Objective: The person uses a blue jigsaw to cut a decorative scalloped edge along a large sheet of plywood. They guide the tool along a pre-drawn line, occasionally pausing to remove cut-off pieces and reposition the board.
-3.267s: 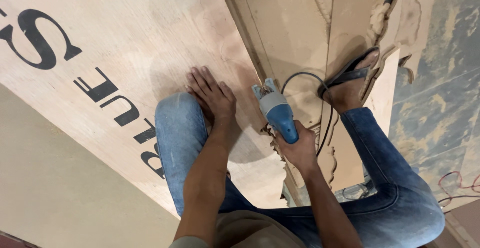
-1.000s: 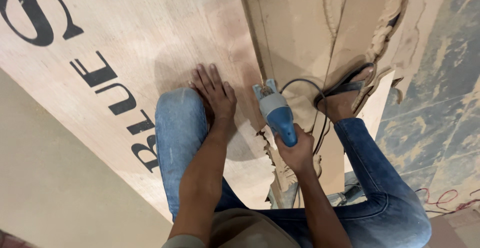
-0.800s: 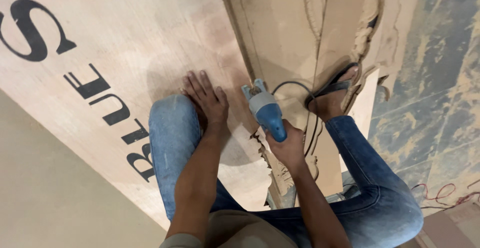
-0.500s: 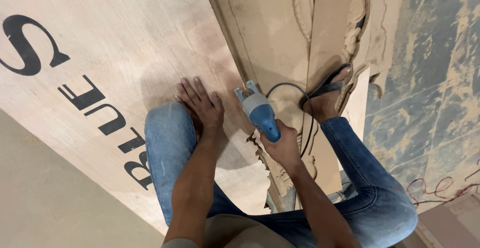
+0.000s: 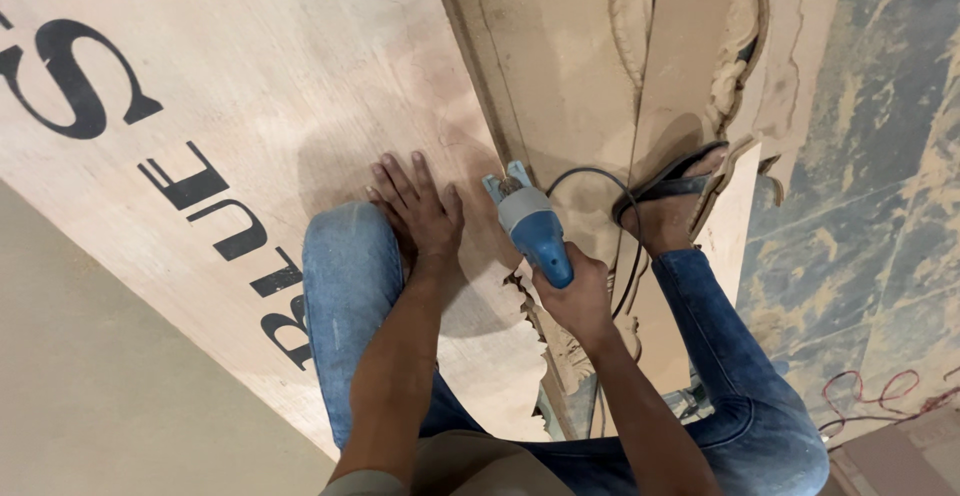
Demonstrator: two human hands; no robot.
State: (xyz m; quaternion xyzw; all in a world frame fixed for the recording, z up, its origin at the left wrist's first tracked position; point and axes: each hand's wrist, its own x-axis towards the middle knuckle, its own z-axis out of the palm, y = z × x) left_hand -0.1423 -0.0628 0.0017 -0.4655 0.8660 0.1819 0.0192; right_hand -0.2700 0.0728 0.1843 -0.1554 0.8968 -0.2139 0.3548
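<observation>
Two hands at work, seen from above. Right hand (image 5: 572, 294) is wrapped tight round the rear grip of a blue and grey power tool (image 5: 530, 226), fingers closed on it. Tool's front end sits at the edge of a long carved wood strip (image 5: 560, 351), approx where the plywood sheet (image 5: 280, 86) meets a stack of pale boards (image 5: 560, 66). Black cord (image 5: 590, 178) loops from the tool over the boards toward the right foot. Left hand (image 5: 420, 211) lies flat on the plywood, palm down, fingers spread apart, gripping nothing, just beside the tool and touching the left knee (image 5: 345, 246). Person kneels in blue jeans, left knee on the plywood w/ large black letters. Right foot in a black sandal (image 5: 668, 188) rests on the boards, near a carved ornamental piece (image 5: 735, 66). Red wire (image 5: 870, 401) lies on the mottled blue-grey floor (image 5: 870, 206), well apart from both hands.
</observation>
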